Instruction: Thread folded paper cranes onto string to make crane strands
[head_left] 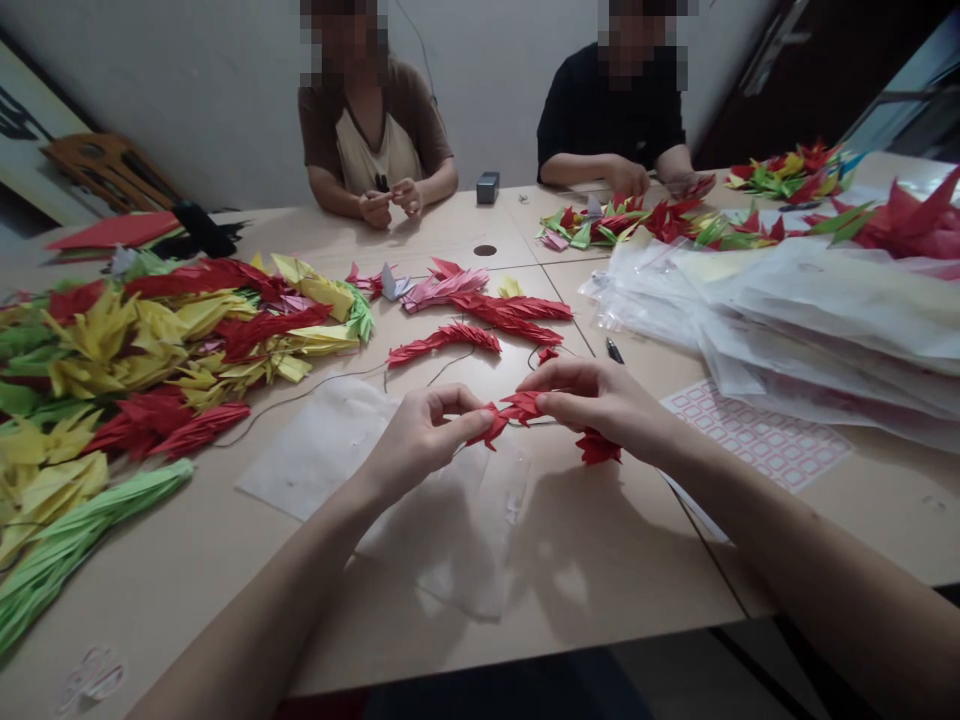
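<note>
My left hand (431, 435) pinches a small red origami piece (489, 426) between thumb and fingers. Close beside it, my right hand (600, 405) grips another red origami piece (523, 407) by its edge. Both hands are closed and held above the table, their pieces almost touching. Under the right hand hangs a further red folded piece (598, 447); a dark thread runs near it. Just beyond the hands lie stacked red paper strings (444, 345). Clear plastic bags (457, 540) lie beneath my hands.
A large heap of yellow, red and green folded paper (180, 320) covers the left side. Plastic bags (810, 310) are piled at right, by a sheet of red-bordered labels (757, 430) and a pen (614, 350). Two people (379, 140) sit across the table.
</note>
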